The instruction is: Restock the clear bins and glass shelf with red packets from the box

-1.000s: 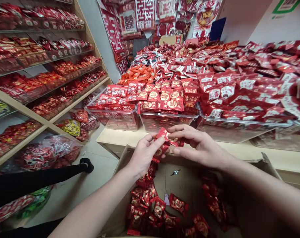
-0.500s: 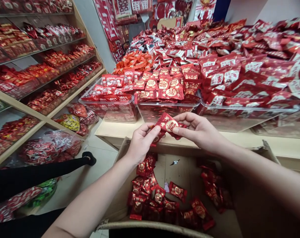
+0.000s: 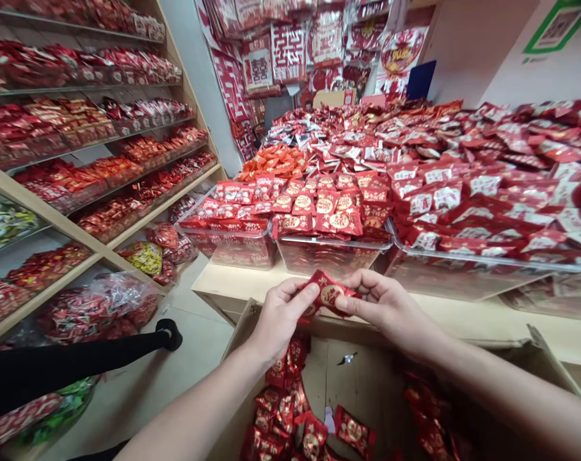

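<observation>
Between my two hands, above the near edge of the shelf, are red wrapped candies point(image 3: 329, 293) with a round gold emblem; at least one more packet shows beneath the top one. My left hand point(image 3: 286, 315) pinches the left end with thumb and fingers. My right hand point(image 3: 386, 306) grips the right end, its thumb on the front of the wrapper. Below the hands, a cardboard box point(image 3: 245, 330) holds loose candies point(image 3: 313, 435) of the same kind, heaped on its left side and scattered on its right.
Clear plastic bins point(image 3: 329, 253) heaped with red packets line the pale shelf point(image 3: 252, 282) ahead. A wooden rack point(image 3: 98, 250) of sweets stands at left, with bagged candy point(image 3: 98, 307) low down. Another person's dark-clothed leg and shoe point(image 3: 169, 334) are at lower left.
The camera view has tilted up, so the bins, box and hands appear lower and more wall shows. Both hands keep hold of the candies, with little change in grip.
</observation>
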Demonstrator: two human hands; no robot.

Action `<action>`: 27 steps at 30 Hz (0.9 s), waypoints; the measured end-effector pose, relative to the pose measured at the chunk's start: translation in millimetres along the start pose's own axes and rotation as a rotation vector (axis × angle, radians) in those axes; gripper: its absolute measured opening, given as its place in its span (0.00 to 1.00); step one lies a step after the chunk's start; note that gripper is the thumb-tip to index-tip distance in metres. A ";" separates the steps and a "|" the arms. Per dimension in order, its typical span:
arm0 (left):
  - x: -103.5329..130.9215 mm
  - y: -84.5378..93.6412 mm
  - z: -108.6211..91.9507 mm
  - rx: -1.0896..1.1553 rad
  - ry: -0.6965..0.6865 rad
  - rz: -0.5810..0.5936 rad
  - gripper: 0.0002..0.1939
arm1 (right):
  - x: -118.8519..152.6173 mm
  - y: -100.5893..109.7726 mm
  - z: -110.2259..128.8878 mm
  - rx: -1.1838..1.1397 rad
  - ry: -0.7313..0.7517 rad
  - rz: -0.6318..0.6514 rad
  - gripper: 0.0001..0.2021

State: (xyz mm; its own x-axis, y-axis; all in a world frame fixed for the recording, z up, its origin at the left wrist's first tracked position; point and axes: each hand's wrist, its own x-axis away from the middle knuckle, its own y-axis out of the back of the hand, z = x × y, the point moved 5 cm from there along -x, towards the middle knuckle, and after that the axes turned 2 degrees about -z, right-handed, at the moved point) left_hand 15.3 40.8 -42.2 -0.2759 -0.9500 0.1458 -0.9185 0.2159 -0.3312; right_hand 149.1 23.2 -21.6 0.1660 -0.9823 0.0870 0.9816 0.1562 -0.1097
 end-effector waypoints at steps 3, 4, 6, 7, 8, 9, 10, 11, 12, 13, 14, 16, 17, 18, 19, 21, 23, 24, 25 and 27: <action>3.1 0.0 -2.4 0.022 0.029 0.027 0.07 | -1.0 -0.2 3.8 0.048 0.007 0.045 0.09; 4.6 -0.6 -2.8 0.023 0.034 0.041 0.07 | -1.3 -0.7 5.3 0.106 0.024 0.072 0.08; 7.7 -2.3 -2.4 0.015 0.029 0.069 0.09 | -1.4 -2.2 7.5 0.268 0.086 0.110 0.07; 9.1 -3.4 -1.5 0.007 0.022 0.083 0.11 | -1.2 -3.2 7.5 0.330 0.111 0.116 0.08; 10.4 -4.6 -0.1 0.002 0.017 0.094 0.12 | -1.1 -4.2 6.5 0.347 0.120 0.112 0.09; 11.5 -5.8 1.7 0.003 0.016 0.101 0.14 | -1.1 -5.3 4.6 0.315 0.109 0.104 0.11; 12.4 -6.9 3.4 0.009 0.015 0.102 0.14 | -1.0 -6.6 1.8 0.242 0.079 0.097 0.14; 13.0 -7.7 4.8 0.021 0.015 0.098 0.13 | -0.8 -8.5 -1.4 0.149 0.037 0.098 0.16; 13.4 -8.5 5.8 0.042 0.016 0.092 0.13 | -0.3 -10.9 -4.4 0.063 -0.008 0.107 0.17; 13.6 -9.2 6.1 0.065 0.017 0.086 0.12 | 0.3 -13.3 -6.7 0.003 -0.043 0.120 0.17; 13.9 -9.7 5.8 0.081 0.018 0.081 0.11 | 1.0 -15.2 -8.1 -0.025 -0.060 0.126 0.17; 14.4 -9.8 3.1 0.070 0.017 0.080 0.11 | 2.2 -15.1 -7.8 -0.020 -0.034 0.095 0.16; 14.7 -9.2 1.1 0.033 0.015 0.081 0.13 | 2.8 -13.6 -6.9 -0.007 -0.003 0.068 0.15; 15.0 -8.2 -1.2 -0.026 0.013 0.085 0.14 | 3.5 -11.7 -6.0 0.009 0.031 0.041 0.15; 15.5 -7.1 -3.4 -0.100 0.009 0.094 0.15 | 4.2 -9.7 -5.5 0.029 0.061 0.020 0.15; 16.3 -5.1 -6.0 -0.239 0.015 0.122 0.15 | 4.9 -6.4 -5.3 0.098 0.096 0.001 0.13; 17.0 -4.5 -5.6 -0.312 0.046 0.153 0.12 | 4.9 -3.6 -3.4 0.179 0.126 -0.018 0.14; 17.1 -4.7 -5.2 -0.317 0.059 0.155 0.12 | 4.6 -2.7 -1.3 0.193 0.139 -0.025 0.15; 17.1 -5.2 -4.8 -0.304 0.073 0.145 0.12 | 4.4 -2.1 1.4 0.181 0.147 -0.030 0.15; 16.8 -7.3 -4.8 -0.240 0.106 0.094 0.12 | 3.9 -0.2 8.7 0.117 0.153 -0.046 0.14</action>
State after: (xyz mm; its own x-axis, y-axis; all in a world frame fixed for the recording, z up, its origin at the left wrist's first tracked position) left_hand 15.9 24.3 -32.9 -0.3800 -0.8970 0.2259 -0.9246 0.3617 -0.1192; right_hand 150.4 20.3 -12.6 0.1134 -0.9915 -0.0636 0.9935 0.1132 0.0077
